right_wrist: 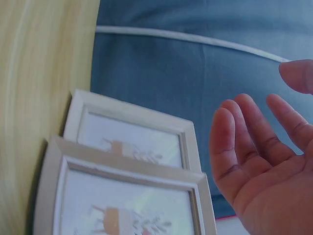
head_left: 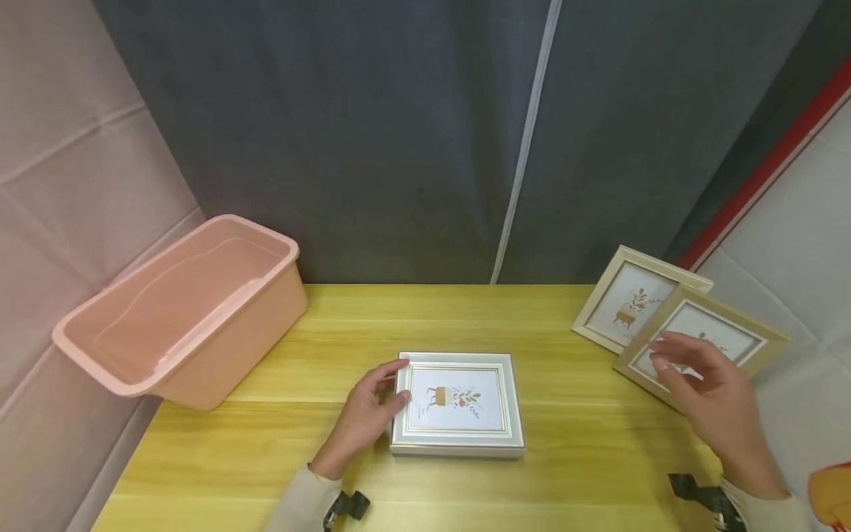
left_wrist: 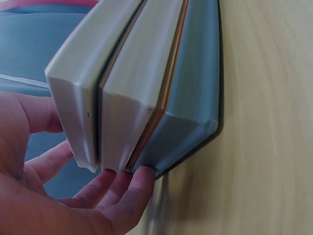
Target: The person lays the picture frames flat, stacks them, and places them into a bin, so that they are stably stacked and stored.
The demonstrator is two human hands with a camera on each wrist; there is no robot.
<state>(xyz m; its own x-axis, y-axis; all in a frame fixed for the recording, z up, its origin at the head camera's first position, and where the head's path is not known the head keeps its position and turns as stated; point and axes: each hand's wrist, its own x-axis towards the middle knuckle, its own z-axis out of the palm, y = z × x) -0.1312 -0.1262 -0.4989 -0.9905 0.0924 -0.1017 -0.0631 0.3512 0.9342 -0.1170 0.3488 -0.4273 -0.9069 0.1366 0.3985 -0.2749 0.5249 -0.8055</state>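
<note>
Three stacked pale rectangular picture frames [head_left: 459, 405]: six o'clock, yellow wood-grained counter [head_left: 585, 480]. Left hand [head_left: 362, 414]: fingers spread, touching nine-o'clock edge; uneven push could skew layers. Right hand [head_left: 721, 406]: four o'clock, fingers slack.

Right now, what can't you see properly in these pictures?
Tops of the lower stacked frames: head view, covered by the top frame.
Front leaning frame: head view, partly behind the right hand.
That frame's end: right wrist view, cut by the bottom edge.
Orange thing: head view, cut by the right edge, so unidentifiable.
</note>
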